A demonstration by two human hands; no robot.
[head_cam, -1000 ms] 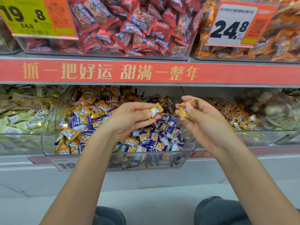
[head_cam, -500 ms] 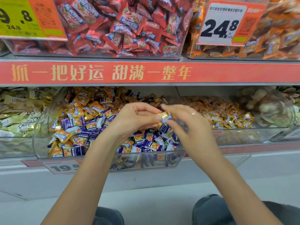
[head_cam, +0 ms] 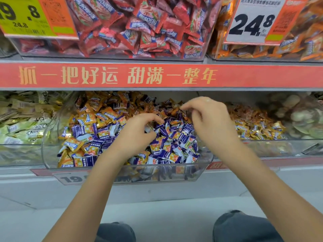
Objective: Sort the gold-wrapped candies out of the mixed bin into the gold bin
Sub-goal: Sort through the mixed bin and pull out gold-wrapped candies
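Observation:
The clear mixed bin [head_cam: 45, 151] in the middle of the lower shelf holds purple and gold-wrapped candies [head_cam: 90, 119] piled together. Both my hands are over this pile. My left hand [head_cam: 138, 135] hovers above the purple candies with thumb and forefinger curled and apart, and nothing shows between them. My right hand [head_cam: 209, 123] reaches to the back of the pile, and its fingertips pinch at a gold wrapper [head_cam: 176, 109]. Its palm faces down and is hidden. The gold bin [head_cam: 272, 147], to the right, holds only gold candies.
A bin of pale green candies [head_cam: 21, 130] sits left of the mixed bin, and one of white sweets [head_cam: 300, 119] at far right. The upper shelf with its red banner [head_cam: 157, 75] overhangs the bins and carries red candies [head_cam: 139, 28] and price tags [head_cam: 253, 21]. My knees [head_cam: 244, 227] are below.
My left hand passed its gold candy to my right hand in front of the bin. Both hands then moved forward and down into the mixed pile.

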